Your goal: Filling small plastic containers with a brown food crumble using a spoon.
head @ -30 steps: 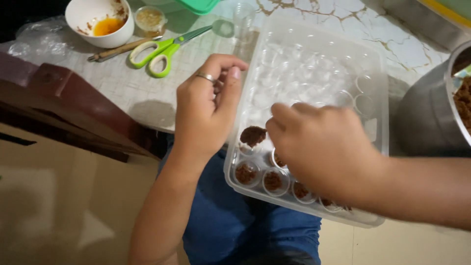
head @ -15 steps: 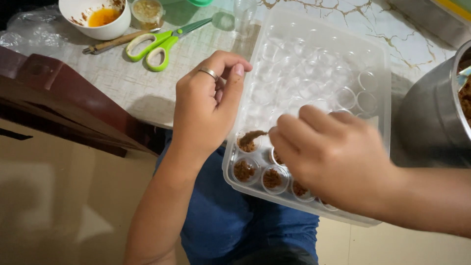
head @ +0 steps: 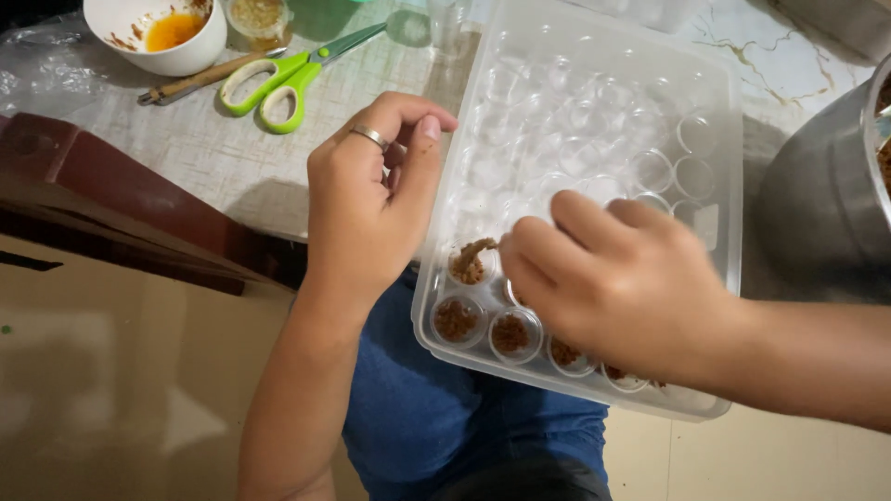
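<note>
A clear plastic tray (head: pixel 715 102) with many small round cups lies half on the table and half over my lap. Several cups in its near rows hold brown crumbly mixture (head: pixel 455 320). My left hand (head: pixel 367 209), a ring on one finger, is curled against the tray's left rim with thumb and forefinger at the edge. Over the near rows, my right hand (head: pixel 626 283) pinches a bit of brown mixture with its fingertips and presses it into a cup (head: pixel 469 264). It hides some of the filled cups.
A metal pot (head: pixel 817 204) with brown mixture stands at the right, touching the tray. At the back left are green-handled scissors (head: pixel 283 79), a white bowl with orange sauce (head: pixel 158 32), a wooden-handled tool (head: pixel 190 82) and a small jar (head: pixel 260 17). The dark table edge (head: pixel 111 199) runs on the left.
My right hand's fingertips have slid left onto the cup, pressing the brown lump down into it. My left hand has stayed at the tray's rim.
</note>
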